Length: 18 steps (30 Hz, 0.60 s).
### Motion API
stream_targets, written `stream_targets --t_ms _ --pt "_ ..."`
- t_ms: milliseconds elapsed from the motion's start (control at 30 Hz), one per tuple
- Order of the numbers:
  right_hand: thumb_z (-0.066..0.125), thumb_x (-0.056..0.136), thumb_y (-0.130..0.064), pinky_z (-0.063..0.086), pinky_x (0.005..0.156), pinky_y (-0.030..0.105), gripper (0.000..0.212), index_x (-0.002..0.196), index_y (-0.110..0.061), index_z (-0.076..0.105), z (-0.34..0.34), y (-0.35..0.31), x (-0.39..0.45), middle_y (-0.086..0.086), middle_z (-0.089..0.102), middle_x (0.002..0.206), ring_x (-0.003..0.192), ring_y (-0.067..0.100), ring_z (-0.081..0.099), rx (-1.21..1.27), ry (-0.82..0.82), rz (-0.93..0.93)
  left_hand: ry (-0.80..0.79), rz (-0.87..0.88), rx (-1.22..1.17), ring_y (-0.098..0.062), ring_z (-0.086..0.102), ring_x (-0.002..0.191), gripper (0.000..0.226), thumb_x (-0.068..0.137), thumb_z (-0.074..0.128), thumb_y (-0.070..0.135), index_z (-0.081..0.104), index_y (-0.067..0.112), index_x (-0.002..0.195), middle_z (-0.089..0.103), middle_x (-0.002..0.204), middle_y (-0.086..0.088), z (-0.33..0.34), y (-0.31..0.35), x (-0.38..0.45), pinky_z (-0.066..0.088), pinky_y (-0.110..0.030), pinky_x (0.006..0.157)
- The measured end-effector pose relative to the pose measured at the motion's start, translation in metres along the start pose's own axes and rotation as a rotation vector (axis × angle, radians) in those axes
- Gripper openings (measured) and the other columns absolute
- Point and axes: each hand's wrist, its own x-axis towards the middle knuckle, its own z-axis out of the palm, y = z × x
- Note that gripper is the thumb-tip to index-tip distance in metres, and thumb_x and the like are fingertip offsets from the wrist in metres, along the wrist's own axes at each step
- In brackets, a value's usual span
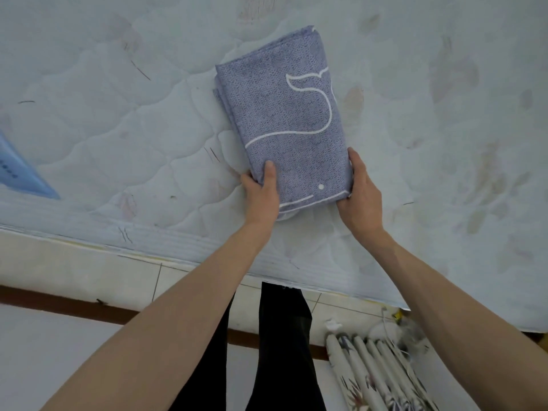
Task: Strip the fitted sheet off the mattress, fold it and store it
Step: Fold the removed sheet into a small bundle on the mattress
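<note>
Folded sheet [292, 126] lies flat on bare quilted mattress [124, 120]. Left hand [262, 192] grips its near-left corner, thumb on top. Right hand [360, 192] clasps the near-right edge, fingers curled under. Blue object [20, 170] well left of the fingers; folded umbrella [376, 372] on the floor behind them.

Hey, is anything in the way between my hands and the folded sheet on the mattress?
No. Both hands already hold the folded sheet at its near end: left hand with thumb on top, right hand at the other corner. Only bare mattress surrounds it.
</note>
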Motion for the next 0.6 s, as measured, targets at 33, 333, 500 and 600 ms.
stream_targets --t_ms 33,333,500,600 --pt "0.06 0.085 -0.014 0.048 0.082 0.033 0.08 0.154 -0.031 0.024 -0.001 0.002 -0.001 0.004 0.058 0.142 0.114 0.033 0.063 0.009 0.009 0.005 -0.001 0.002 0.005 -0.021 0.061 0.119 0.053 0.096 0.058 0.052 0.038 0.02 0.133 0.058 0.127 0.001 0.0 -0.002 0.0 0.05 -0.043 0.104" --pt "0.049 0.083 0.002 0.051 0.085 0.03 0.096 0.156 -0.049 0.015 -0.002 0.012 -0.034 -0.005 0.049 0.147 0.118 0.021 0.057 0.193 -0.146 -0.073 -0.091 0.022 0.029 0.003 0.066 0.104 0.087 0.066 0.092 0.044 0.043 0.025 0.135 0.063 0.121 0.016 -0.018 -0.012 0.0 0.057 -0.022 0.086" --pt "0.058 0.083 -0.006 0.047 0.101 0.047 0.082 0.157 -0.032 0.031 -0.017 0.023 -0.027 0.015 0.033 0.153 0.12 0.037 0.045 -0.186 -0.341 -0.41 -0.222 -0.052 -0.012 -0.015 0.072 0.107 0.086 0.067 0.091 0.046 0.05 0.024 0.139 0.07 0.125 0.007 -0.035 -0.008 0.01 0.062 -0.04 0.078" --pt "0.054 0.076 -0.012 0.035 0.112 0.036 0.07 0.141 -0.035 0.052 -0.025 0.01 -0.021 -0.018 0.029 0.156 0.137 0.017 0.037 0.214 -0.449 -0.154 -0.142 -0.022 0.031 -0.01 0.073 0.101 0.099 0.05 0.092 0.063 0.054 0.024 0.132 0.072 0.12 0.009 -0.031 0.001 0.011 0.062 -0.034 0.073"
